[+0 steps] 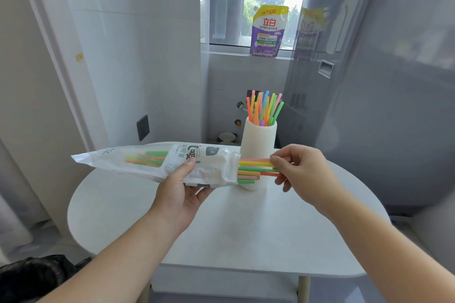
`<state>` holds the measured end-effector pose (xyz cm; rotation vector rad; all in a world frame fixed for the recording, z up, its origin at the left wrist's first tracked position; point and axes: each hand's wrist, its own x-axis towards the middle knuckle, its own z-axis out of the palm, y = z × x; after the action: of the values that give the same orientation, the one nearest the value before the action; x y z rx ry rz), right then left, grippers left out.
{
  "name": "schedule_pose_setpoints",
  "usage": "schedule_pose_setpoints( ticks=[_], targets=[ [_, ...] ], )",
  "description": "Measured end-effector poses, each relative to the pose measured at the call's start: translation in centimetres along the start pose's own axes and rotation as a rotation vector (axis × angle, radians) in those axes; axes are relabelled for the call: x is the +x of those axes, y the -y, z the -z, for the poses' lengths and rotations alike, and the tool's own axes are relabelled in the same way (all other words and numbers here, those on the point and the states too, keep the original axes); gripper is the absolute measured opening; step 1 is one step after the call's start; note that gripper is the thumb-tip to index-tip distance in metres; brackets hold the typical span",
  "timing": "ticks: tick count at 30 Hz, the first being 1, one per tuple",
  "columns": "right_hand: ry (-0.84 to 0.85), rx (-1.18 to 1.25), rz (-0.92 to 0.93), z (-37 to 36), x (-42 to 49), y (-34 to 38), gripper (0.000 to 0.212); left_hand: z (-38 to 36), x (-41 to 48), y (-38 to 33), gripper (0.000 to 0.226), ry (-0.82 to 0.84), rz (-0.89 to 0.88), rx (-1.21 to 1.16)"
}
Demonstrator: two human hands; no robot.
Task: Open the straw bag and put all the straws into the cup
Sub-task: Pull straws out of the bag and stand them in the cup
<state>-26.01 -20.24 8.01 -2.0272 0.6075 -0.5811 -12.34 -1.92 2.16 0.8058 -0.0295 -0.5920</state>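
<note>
Straws point(256, 170) — bright, multicoloured, protruding.

White oval table point(221, 229), pale wooden leg point(304, 289) visible under near edge. On it: one white ribbed cup point(258, 141), upright, far side, coloured straws point(264, 108) standing inside.

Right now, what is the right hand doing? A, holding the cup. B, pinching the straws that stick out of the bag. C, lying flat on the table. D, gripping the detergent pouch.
B: the right hand has its fingertips pinched on the coloured straws that stick out of the open end of the straw bag, which the left hand holds level above the table.
</note>
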Motion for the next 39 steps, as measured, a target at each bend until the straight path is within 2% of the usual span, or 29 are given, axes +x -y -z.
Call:
schedule_pose_setpoints(
  ticks=[3,9,17,23,27,31,35,39],
  targets=[
    [-0.027,0.044,0.044,0.3,-0.2,0.0,0.013,0.1,0.1,-0.2,0.025,-0.018,0.009,-0.037],
    [0.134,0.213,-0.073,0.0,-0.4,-0.3,0.012,-0.2,-0.1,-0.1,0.021,-0.011,0.004,-0.029],
    [0.042,0.318,-0.116,1.4,0.1,-0.6,0.006,0.1,-0.4,-0.6,0.018,-0.022,-0.014,-0.043],
    [0.088,0.522,-0.226,2.0,-0.1,-1.1,0.009,-0.1,-0.5,-0.6,0.015,-0.024,-0.002,-0.05],
    [0.081,0.59,-0.239,2.0,-0.1,-1.2,0.017,-0.2,-0.6,-0.6,0.013,-0.025,0.001,-0.057],
    [0.118,0.727,-0.289,1.4,-0.5,-1.5,0.037,-0.2,-0.7,-0.7,0.017,-0.03,-0.011,-0.068],
    [0.157,0.9,-0.381,-0.6,-1.1,-2.6,0.04,-0.1,-0.7,-0.9,0.022,-0.029,-0.017,-0.086],
    [0.211,0.924,-0.419,-2.5,-1.7,-2.8,0.045,-0.2,-0.9,-0.7,0.021,-0.026,-0.015,-0.089]
  ],
)
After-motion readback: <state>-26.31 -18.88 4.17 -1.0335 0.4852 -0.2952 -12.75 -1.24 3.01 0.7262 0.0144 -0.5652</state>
